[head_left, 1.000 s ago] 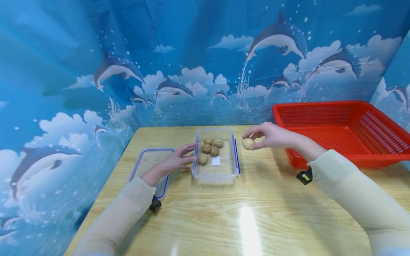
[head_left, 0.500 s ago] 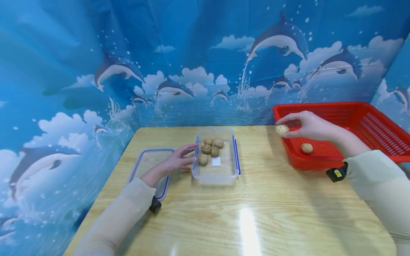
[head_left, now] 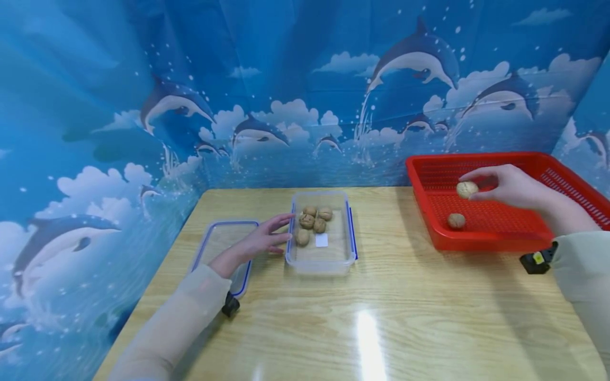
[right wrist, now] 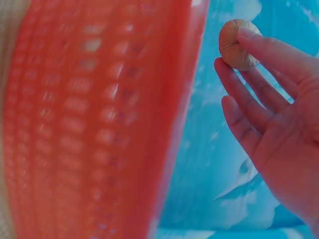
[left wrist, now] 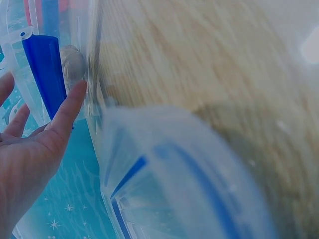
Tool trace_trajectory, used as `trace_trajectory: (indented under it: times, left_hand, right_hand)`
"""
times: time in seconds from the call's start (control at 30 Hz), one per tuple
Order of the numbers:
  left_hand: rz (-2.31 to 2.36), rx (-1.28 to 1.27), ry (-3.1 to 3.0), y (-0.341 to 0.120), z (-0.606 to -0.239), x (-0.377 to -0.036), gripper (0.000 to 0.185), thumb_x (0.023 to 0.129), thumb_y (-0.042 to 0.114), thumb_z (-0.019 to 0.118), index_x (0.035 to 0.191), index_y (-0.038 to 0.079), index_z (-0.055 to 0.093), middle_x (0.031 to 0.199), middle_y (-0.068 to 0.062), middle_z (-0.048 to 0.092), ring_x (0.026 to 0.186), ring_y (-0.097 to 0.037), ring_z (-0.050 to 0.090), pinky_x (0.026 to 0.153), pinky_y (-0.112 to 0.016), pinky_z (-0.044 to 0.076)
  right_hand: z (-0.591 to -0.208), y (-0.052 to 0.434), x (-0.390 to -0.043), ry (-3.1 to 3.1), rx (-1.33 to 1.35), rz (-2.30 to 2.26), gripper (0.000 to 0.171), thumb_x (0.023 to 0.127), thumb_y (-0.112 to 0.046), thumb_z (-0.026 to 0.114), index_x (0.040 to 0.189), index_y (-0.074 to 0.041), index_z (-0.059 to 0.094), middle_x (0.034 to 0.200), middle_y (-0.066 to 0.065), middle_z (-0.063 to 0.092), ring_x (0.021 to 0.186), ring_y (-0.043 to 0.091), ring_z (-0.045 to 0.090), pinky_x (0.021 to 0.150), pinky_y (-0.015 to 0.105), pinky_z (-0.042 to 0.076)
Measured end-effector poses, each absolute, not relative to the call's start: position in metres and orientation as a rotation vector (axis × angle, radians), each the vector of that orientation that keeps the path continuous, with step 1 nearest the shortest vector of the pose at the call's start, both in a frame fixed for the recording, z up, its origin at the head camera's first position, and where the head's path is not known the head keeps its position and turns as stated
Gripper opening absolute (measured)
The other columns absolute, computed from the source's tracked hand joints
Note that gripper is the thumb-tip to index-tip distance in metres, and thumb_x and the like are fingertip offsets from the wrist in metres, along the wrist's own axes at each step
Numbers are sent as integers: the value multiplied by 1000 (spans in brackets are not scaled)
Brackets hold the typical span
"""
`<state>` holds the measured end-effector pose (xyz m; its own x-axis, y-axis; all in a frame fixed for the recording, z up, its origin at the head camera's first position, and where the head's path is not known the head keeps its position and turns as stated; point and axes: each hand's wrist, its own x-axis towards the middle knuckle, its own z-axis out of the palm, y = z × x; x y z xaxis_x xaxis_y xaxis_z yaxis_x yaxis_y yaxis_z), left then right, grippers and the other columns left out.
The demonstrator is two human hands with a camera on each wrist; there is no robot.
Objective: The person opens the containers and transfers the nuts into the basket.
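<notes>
My right hand [head_left: 514, 186] pinches a walnut [head_left: 467, 189] between thumb and fingers, held above the red basket [head_left: 495, 242]. In the right wrist view the pinched walnut [right wrist: 239, 45] shows beside the basket's slotted wall [right wrist: 99, 114]. Another walnut [head_left: 456, 220] lies in the basket near its front left. At the left side of the clear plastic box [head_left: 333, 262], my left hand [head_left: 259, 241] rests with extended fingers touching its wall. Several walnuts [head_left: 307, 221] sit in the left half of that box, around a small white label [head_left: 321, 239].
A clear lid [head_left: 224, 233] with a blue seal lies left of the box, partly under my left forearm. The box's blue clasp [head_left: 353, 233] hangs open on its right side. A dolphin-printed cloth [head_left: 295, 79] stands behind the wooden table [head_left: 305, 328].
My right hand has carried the walnut rightward from beside the clear box to above the red basket. The basket's walnut came into view as the hand passed. My left hand stays put.
</notes>
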<state>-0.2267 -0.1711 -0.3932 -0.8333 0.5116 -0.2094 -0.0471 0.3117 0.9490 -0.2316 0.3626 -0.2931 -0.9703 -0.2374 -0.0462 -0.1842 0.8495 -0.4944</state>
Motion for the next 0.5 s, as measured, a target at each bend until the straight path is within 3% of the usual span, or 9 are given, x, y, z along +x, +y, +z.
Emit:
trace_trajectory:
  times: [0.4, 0.5]
  left_hand:
    - [1533, 408, 2117, -171, -393, -227, 59, 102, 15, 51, 155, 15, 24, 160, -14, 14, 137, -40, 32, 96, -51, 47]
    - [1531, 408, 2117, -170, -393, -226, 59, 103, 16, 50, 155, 15, 23, 160, -14, 14, 137, -39, 32, 96, -51, 47]
  right_hand:
    - [-326, 403, -243, 2913, -241, -787, 46, 85, -9, 75, 125, 8, 58, 123, 35, 52, 105, 46, 48, 69, 40, 54]
    - [-335, 408, -246, 2907, -239, -783, 46, 84, -10, 76, 123, 8, 59, 122, 37, 52, 104, 46, 48, 70, 43, 54]
